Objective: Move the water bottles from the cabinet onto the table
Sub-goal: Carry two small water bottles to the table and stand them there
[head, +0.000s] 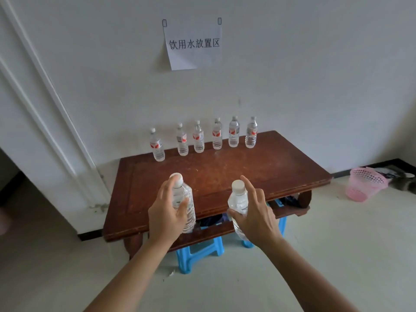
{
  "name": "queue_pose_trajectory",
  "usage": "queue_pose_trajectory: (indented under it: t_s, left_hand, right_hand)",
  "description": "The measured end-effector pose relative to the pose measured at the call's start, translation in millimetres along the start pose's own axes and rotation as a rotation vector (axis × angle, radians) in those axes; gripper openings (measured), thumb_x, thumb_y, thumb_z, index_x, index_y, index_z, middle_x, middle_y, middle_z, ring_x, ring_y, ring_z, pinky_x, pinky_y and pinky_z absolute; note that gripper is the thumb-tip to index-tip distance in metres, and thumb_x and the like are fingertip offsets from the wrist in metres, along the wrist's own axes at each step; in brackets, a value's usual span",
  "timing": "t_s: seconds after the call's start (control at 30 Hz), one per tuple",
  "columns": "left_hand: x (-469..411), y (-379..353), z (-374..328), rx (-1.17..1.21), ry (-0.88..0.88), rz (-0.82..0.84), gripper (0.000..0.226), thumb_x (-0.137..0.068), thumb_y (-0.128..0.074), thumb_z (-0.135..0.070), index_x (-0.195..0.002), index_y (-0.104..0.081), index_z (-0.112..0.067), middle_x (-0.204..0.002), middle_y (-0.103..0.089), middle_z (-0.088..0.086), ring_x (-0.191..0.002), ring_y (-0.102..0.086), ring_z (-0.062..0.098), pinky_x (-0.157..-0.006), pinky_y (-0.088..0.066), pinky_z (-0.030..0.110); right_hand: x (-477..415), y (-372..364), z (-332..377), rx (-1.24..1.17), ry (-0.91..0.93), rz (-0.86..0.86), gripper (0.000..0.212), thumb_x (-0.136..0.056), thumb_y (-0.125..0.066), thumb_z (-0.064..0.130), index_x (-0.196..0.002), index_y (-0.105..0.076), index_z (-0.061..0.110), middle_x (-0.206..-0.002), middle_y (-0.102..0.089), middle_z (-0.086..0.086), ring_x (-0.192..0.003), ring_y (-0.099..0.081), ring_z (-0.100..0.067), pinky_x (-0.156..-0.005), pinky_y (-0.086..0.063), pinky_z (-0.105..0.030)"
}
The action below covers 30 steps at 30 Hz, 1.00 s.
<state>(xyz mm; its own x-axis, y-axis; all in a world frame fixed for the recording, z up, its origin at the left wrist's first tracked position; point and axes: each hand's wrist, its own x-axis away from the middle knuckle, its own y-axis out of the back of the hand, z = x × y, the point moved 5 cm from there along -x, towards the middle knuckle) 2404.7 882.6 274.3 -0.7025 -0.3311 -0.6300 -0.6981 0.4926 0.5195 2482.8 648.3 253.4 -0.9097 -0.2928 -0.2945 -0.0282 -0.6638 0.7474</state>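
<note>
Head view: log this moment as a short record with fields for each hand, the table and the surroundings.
left hand: left hand grips a clear bottle, upright
right hand: right hand grips a second bottle, upright
table: wooden table with a row of six bottles standing along its far edge
wall: paper sign above the table
floor: pink basket at right; blue stool under the table
</note>
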Motion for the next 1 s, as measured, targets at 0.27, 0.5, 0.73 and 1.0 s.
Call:
queue_pose_trajectory:
  t_s: [0.27, 0.5, 0.73, 1.0]
  left_hand:
    - [-106.6, -91.6, 90.4, -0.141, 0.127, -0.056, 0.065, -0.085, -0.08, -0.011, -0.143, -0.051, -0.014, -0.14, -0.061, 0.0, -0.122, -0.058, 0.007, -0.097, -0.047, 0.02]
    - [-185.9, -104.8, 158.9, -0.246, 0.303, -0.142, 0.062, -0.085, -0.079, -0.01, -0.141, -0.051, -0.013, -0.142, -0.059, 0.001, -0.128, -0.058, 0.018, -0.103, -0.031, 0.003]
    - [-234.8, -100.3, 268.4, -0.288, 0.366, -0.175, 0.059, -0.09, -0.076, -0.016, -0.142, -0.048, -0.013, -0.142, -0.059, 0.001, -0.126, -0.06, 0.021, -0.102, -0.05, 0.031]
    - [-298.2, -112.5, 409.2, -0.181, 0.36, -0.052, 0.057, -0.084, -0.08, -0.005, -0.135, -0.054, -0.002, -0.134, -0.063, 0.011, -0.121, -0.053, 0.006, -0.098, -0.031, -0.002]
  right_hand:
    - [-195.2, -86.7, -41.8, -0.07, 0.058, 0.176, 0.088, -0.088, -0.075, 0.04, -0.156, -0.019, 0.035, -0.136, -0.044, -0.007, -0.103, -0.064, -0.04, -0.082, -0.053, -0.047]
    - [-333.4, -157.7, -28.8, -0.164, 0.146, 0.307, 0.081, -0.09, -0.071, 0.041, -0.148, -0.014, 0.041, -0.133, -0.044, -0.007, -0.098, -0.066, -0.039, -0.077, -0.056, -0.048]
    - [-407.7, -257.5, 5.3, -0.217, 0.113, 0.386, 0.085, -0.087, -0.075, 0.032, -0.153, -0.021, 0.027, -0.137, -0.044, -0.008, -0.103, -0.064, -0.038, -0.082, -0.057, -0.049]
    - [-461.0, -367.7, 47.2, -0.205, -0.075, 0.353, 0.087, -0.085, -0.078, 0.029, -0.153, -0.023, 0.029, -0.142, -0.041, -0.008, -0.103, -0.064, -0.037, -0.077, -0.056, -0.043]
